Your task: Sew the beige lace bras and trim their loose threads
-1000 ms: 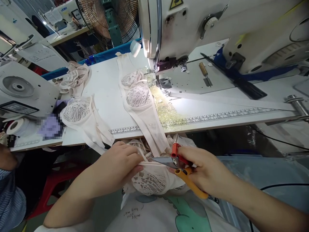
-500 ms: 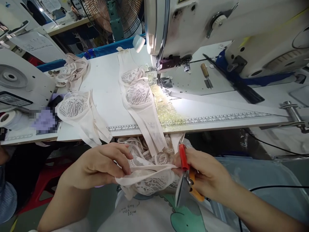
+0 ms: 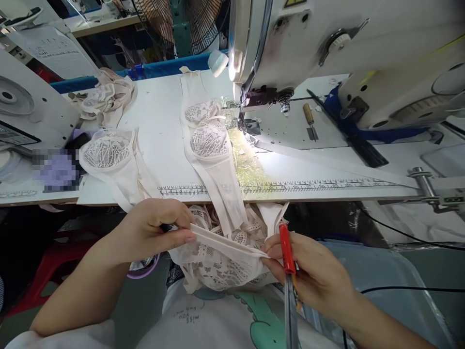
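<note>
Over my lap I stretch a cream lace bra piece (image 3: 218, 264) between both hands. My left hand (image 3: 152, 230) pinches its band at the left end. My right hand (image 3: 312, 274) pinches the right end and also grips thread snips (image 3: 288, 271) with a red and orange handle, blades pointing down. More lace pieces hang from the table edge into my lap. A chain of sewn lace cups (image 3: 209, 140) runs up the white table (image 3: 160, 116) to the needle of the sewing machine (image 3: 327, 43).
Another lace cup (image 3: 109, 155) lies at the left of the table, and a heap of pieces (image 3: 103, 99) sits at the back left. A second machine (image 3: 25, 106) stands on the left. A fan (image 3: 181, 24) is behind. A clear bin (image 3: 381, 291) stands at my right.
The snips swung from pointing left at the fabric to hanging blades down. Both hands pulled the band taut, and my left hand shifted further left.
</note>
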`<state>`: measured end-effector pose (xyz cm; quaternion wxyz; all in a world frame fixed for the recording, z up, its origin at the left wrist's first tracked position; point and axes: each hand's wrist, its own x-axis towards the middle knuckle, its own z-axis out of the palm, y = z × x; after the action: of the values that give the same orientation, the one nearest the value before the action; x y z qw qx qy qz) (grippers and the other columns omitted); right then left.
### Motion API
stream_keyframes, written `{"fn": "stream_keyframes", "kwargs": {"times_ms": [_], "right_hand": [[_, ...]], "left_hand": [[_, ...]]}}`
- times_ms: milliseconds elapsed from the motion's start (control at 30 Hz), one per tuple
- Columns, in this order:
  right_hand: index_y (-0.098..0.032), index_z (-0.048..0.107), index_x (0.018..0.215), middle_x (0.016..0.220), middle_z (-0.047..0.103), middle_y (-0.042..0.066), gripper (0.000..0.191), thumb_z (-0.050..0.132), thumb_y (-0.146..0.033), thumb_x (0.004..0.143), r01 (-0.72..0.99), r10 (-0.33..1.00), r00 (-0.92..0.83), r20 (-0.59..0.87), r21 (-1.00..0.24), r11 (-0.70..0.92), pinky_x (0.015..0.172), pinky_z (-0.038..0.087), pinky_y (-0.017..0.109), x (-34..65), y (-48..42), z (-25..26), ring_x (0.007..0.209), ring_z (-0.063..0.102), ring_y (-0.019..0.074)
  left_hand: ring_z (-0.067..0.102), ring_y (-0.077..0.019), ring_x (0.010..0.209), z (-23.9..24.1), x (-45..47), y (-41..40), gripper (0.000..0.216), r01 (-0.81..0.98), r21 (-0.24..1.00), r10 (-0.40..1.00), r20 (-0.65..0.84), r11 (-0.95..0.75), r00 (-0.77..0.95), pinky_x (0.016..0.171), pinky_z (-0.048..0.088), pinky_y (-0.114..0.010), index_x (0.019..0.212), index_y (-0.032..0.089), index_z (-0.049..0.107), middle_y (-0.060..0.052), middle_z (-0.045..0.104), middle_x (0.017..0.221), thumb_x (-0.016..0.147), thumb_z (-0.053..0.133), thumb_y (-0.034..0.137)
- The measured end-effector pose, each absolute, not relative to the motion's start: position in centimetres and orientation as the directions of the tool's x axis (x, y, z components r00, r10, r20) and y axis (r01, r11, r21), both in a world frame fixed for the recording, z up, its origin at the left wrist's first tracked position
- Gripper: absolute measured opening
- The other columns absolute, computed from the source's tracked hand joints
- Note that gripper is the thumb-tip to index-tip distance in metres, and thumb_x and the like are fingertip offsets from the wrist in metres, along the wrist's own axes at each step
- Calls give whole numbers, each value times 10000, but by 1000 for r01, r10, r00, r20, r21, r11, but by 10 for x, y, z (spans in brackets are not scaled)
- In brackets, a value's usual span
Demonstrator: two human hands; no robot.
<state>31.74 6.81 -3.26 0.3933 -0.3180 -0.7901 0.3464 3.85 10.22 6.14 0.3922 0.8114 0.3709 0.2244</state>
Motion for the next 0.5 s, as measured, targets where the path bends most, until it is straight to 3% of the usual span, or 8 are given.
{"fn": "stream_keyframes", "kwargs": {"times_ms": [300, 400, 500], "right_hand": [[-232, 499, 820, 720, 568, 9, 193, 527, -42, 803, 190, 793, -502, 345, -851, 490, 553, 471, 256, 312, 71, -21, 643, 557, 141], [-252, 501, 858, 725, 555, 1, 213, 537, -51, 798, 200, 809, -498, 312, -867, 457, 558, 472, 254, 315, 69, -26, 648, 561, 146], [-254, 504, 843, 720, 542, -1, 193, 536, -69, 796, 200, 817, -497, 291, -878, 435, 539, 465, 247, 317, 68, -27, 618, 563, 145]], "left_hand": [[498, -84, 545, 53, 40, 103, 98, 446, 863, 850, -38, -237, 525, 484, 413, -179, 726, 152, 527, 4, 552, 654, 785, 596, 188], [508, -88, 591, 52, 40, 102, 77, 459, 869, 865, -77, -185, 495, 516, 422, -181, 848, 151, 546, 4, 553, 694, 793, 581, 192], [518, -99, 637, 55, 42, 102, 191, 497, 858, 876, -137, -129, 463, 544, 428, -190, 978, 152, 564, -2, 561, 732, 790, 563, 189]]}}
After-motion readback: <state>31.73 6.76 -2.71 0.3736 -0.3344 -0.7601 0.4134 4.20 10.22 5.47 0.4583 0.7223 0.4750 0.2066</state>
